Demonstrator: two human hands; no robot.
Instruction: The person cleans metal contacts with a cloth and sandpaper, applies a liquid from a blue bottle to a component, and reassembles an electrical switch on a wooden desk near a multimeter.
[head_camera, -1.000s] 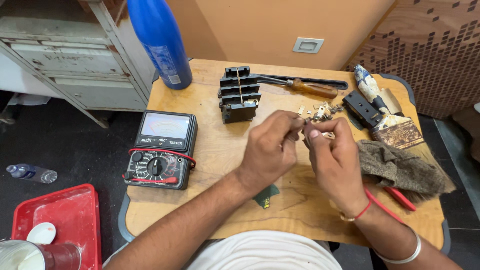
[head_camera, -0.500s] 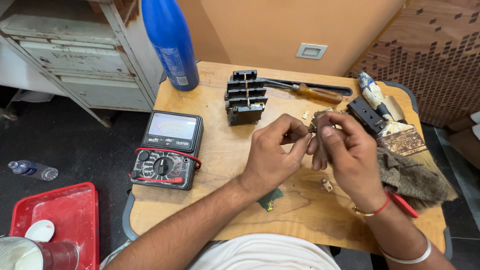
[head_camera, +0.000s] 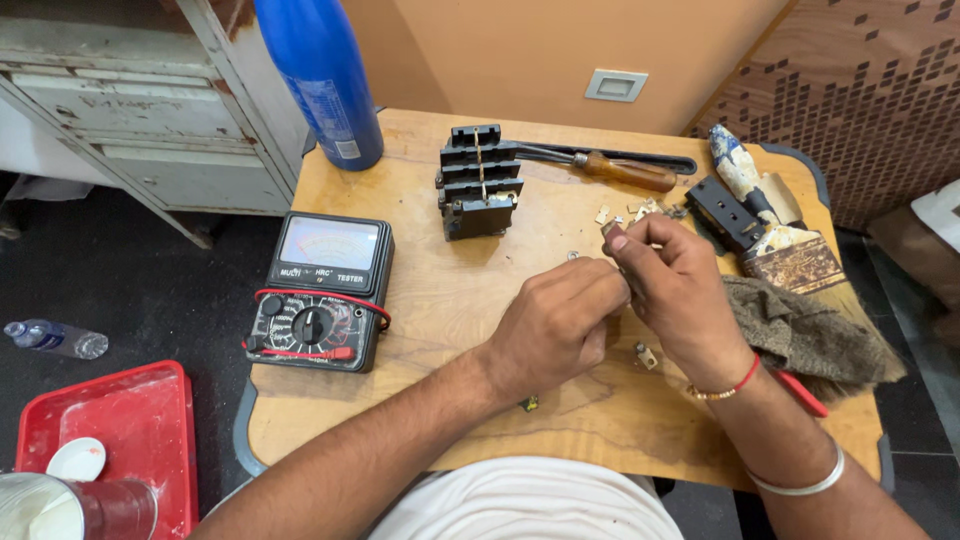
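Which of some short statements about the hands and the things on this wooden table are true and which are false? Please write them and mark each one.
1. The left hand and the right hand meet over the wooden table, pinching something too small to identify. True.
2. The analog multimeter lies to the right of both hands. False: it lies to their left, near the table's left edge.
3. A blue bottle stands at the table's far left corner. True.
4. The right hand holds the screwdriver. False: the screwdriver lies untouched at the far side, beside the black terminal block.
5. A paintbrush lies near the table's right edge. True.
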